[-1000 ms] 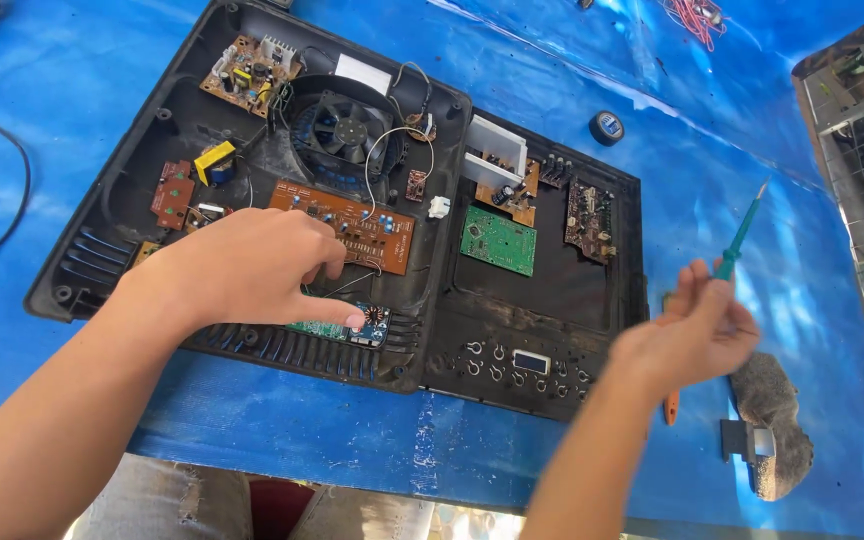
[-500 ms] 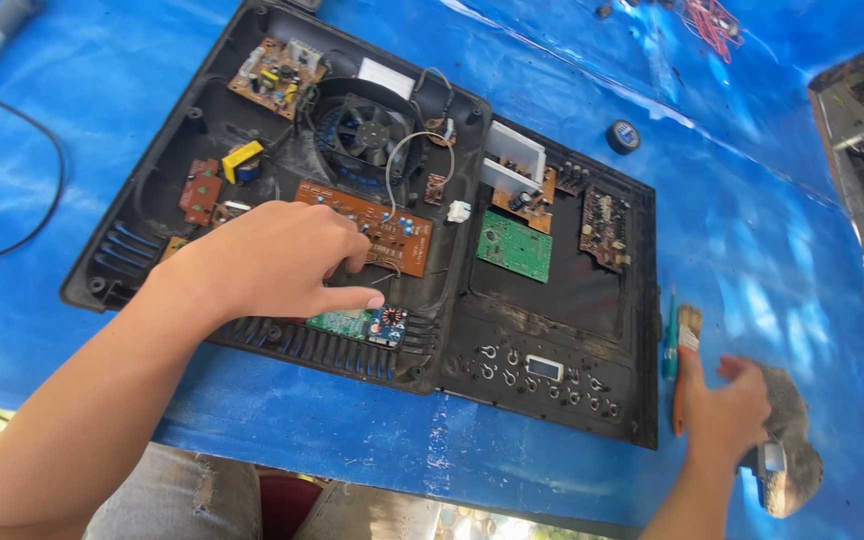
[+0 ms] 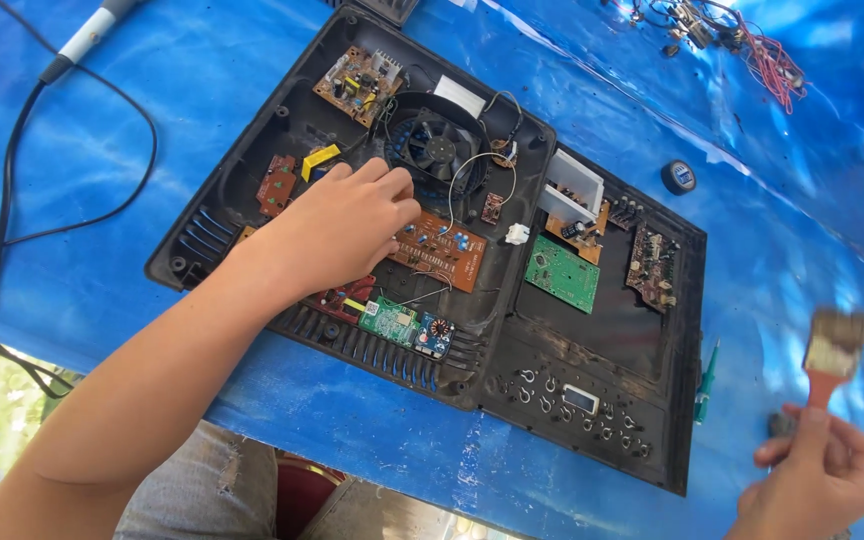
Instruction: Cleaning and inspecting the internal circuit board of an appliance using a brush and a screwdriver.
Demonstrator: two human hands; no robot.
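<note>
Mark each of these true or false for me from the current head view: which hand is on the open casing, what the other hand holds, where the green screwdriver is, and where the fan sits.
1. The left hand rests on the boards inside the open black casing. True.
2. The right hand holds a green screwdriver. False: it holds a paintbrush, bristles up; the green screwdriver lies on the blue sheet by the casing's right edge.
3. The black fan sits in the casing just beyond the left hand. True.
4. The green circuit board lies outside the casing. False: it lies inside, right of the orange-brown board.
</note>
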